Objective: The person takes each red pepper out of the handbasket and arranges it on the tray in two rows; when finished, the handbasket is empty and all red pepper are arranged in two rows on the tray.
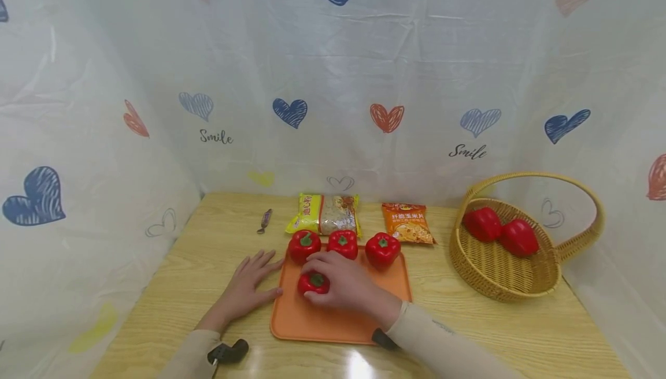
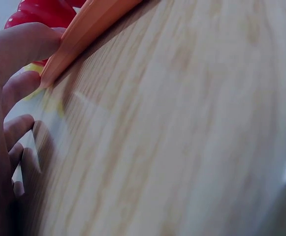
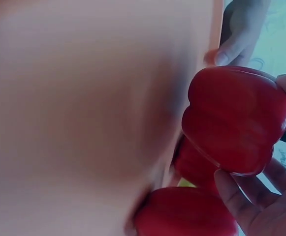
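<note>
While the person's left grip (image 1: 248, 288) was released, fingers extended against the left rim of the orange tray (image 1: 333, 328), the right grip (image 1: 340, 282) grasped a red pepper (image 3: 238, 120) between thumb and fingers over the tray's left half. Contact between this pepper and the tray could not be determined. Three other peppers (image 1: 383, 253) stood stem-up in a row along the far side. Beyond, on the worktop (image 1: 551, 338), lay two packets (image 1: 408, 223); at right, a wicker basket (image 1: 489, 266) contained two more peppers (image 1: 520, 238).
</note>
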`<act>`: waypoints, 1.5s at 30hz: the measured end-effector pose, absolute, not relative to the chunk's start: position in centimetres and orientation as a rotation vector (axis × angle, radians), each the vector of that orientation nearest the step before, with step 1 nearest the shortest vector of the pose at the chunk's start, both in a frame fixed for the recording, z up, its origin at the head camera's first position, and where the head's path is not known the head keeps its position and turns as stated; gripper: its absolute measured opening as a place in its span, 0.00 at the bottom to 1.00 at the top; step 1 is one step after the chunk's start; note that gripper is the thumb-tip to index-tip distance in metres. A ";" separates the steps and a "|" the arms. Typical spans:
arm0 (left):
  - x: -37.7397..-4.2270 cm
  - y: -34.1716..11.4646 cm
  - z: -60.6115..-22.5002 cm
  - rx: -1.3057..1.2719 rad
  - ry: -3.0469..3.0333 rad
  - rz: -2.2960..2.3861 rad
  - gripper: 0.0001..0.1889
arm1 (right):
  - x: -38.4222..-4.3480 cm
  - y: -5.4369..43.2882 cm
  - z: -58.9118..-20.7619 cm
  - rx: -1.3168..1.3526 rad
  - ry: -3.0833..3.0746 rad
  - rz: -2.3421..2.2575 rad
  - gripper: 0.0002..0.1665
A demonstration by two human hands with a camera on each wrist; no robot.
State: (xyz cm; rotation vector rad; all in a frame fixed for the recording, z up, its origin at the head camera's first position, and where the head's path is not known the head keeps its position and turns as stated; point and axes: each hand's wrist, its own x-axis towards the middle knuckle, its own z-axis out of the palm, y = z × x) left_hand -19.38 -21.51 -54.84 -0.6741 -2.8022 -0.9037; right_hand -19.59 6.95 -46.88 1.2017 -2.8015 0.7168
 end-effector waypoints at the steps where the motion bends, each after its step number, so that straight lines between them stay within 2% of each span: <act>1: -19.4 -21.5 -54.9 -0.672 -2.804 -0.903 0.35 | -19.7 6.7 -46.9 1.207 -2.797 0.711 0.22; 25: -19.3 -21.4 -54.5 -0.674 -2.800 -0.915 0.34 | -19.8 5.7 -47.8 1.252 -2.789 0.688 0.24; 45: -19.2 -21.4 -54.6 -0.668 -2.806 -0.917 0.35 | -19.5 4.8 -48.0 1.189 -2.807 0.722 0.26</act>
